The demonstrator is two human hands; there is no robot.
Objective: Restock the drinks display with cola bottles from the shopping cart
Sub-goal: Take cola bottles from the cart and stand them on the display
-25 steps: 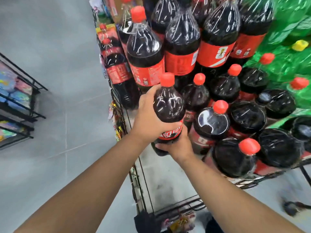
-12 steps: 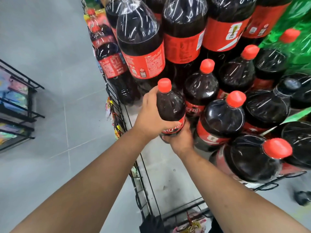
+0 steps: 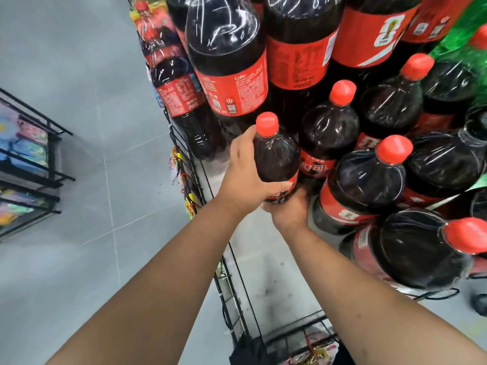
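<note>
In the head view my left hand curls its fingers round the cola bottle, my right hand grips its base, and it has come lower, just left of the standing bottles over the display shelf, so I judge the placing almost done.

The left hand and right hand are covering the bottle's base; the top edge is cropping the upper bottles.
</note>
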